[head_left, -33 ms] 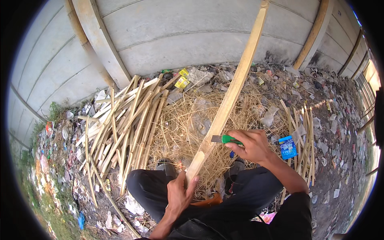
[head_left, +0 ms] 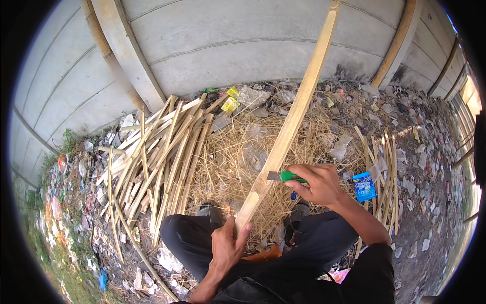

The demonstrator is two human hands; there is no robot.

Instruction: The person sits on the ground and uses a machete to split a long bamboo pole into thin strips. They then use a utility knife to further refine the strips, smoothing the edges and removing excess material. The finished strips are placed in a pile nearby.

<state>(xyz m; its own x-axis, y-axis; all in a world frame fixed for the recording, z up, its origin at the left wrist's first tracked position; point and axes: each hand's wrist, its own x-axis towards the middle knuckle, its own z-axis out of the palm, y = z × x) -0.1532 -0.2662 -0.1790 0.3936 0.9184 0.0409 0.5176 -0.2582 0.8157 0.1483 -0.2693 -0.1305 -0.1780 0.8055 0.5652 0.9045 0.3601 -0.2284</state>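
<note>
— Across the middle of the view, what is that long pale piece?

— It's a bamboo slat [head_left: 291, 124], slanting up from the person's lap toward the concrete wall [head_left: 228, 45]. Its lower end sits in the left hand [head_left: 227, 248]; its top runs out near the upper edge.

— How does that hand hold it?

— The fingers [head_left: 244, 235] are curled around the slat's lower end, closed on it, thumb alongside. The grip looks firm, with no gap between fingers and wood.

— And the other hand?

— The right hand [head_left: 316, 185] is wrapped around a green-handled knife [head_left: 286, 176]. Fingers are pressed together around the handle, knuckles up. The grey blade points left and meets the slat's right edge a little above the left hand.

— Is the blade into the wood?

— It touches the edge; how deep it goes, I cannot tell.

— What lies around?

— Under the slat there is a heap of thin straw-coloured shavings [head_left: 238, 162] on the ground. To the left lies a pile of split bamboo strips [head_left: 157, 157], fanned out toward the wall. A smaller bundle of strips [head_left: 387, 167] lies to the right, with a blue packet [head_left: 364, 186] just beside the right wrist. The person's dark trousers [head_left: 192, 238] fill the bottom, and litter is scattered over the dirt all about.
</note>
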